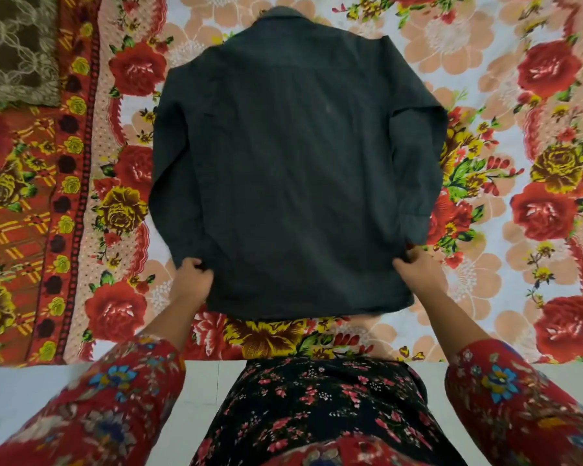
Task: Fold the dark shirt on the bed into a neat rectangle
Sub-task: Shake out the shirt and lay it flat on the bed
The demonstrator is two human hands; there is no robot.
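The shirt (293, 169) lies flat on the bedsheet (485, 95), a pillow (14, 48) far left.

Bright even light, blurred edges, wide-angle bowing

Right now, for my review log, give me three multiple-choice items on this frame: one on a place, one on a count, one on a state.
1. Where does the collar of the dark shirt point?
A. Away from the person
B. Toward the person
C. To the left

2. How many hands grip the shirt?
A. None
B. One
C. Two

3. How does the shirt lie?
A. Crumpled in a ball
B. Spread flat, back up
C. Folded into a rectangle

Answers:
1 A: the collar lies at the far end of the floral bedsheet.
2 C: the left hand and right hand each pinch a side near the hem.
3 B: no buttons show and no fold is made yet.
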